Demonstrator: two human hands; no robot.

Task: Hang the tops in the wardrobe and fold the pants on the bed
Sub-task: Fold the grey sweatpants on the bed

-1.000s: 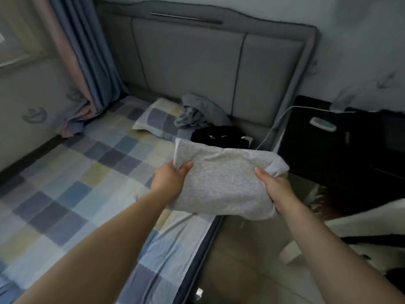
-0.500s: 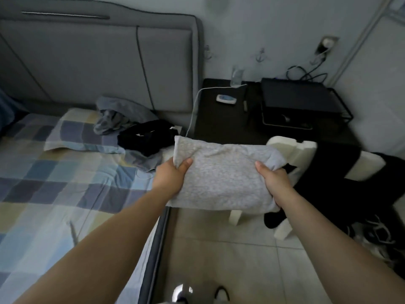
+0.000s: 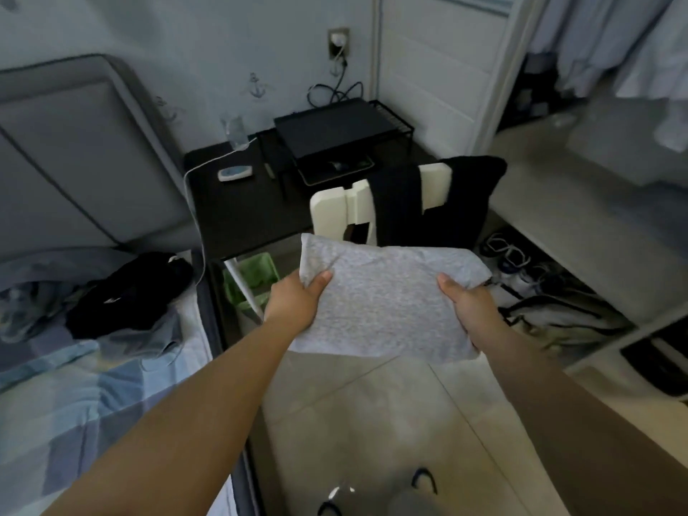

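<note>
A folded light grey garment (image 3: 383, 299) is held flat in the air above the tiled floor, beside the bed. My left hand (image 3: 298, 299) grips its left edge with the thumb on top. My right hand (image 3: 467, 303) grips its right edge the same way. On the bed (image 3: 74, 396) at the left lies a heap of clothes, with a black garment (image 3: 126, 292) on top of grey ones (image 3: 33, 288). A black garment (image 3: 439, 202) hangs over the back of a white chair (image 3: 335, 214). The open wardrobe (image 3: 603, 50) with hanging clothes is at the upper right.
A dark desk (image 3: 238, 206) with a black rack (image 3: 335, 132) and a remote stands past the bed. A green bin (image 3: 253, 281) sits under it. A low bench with shoes and bags (image 3: 558, 314) beneath lines the right side. Slippers lie on the floor near my feet.
The view has swung right from the bed toward the desk, chair and wardrobe. Both hands keep the same grip on the folded grey garment, carried away from the bed.
</note>
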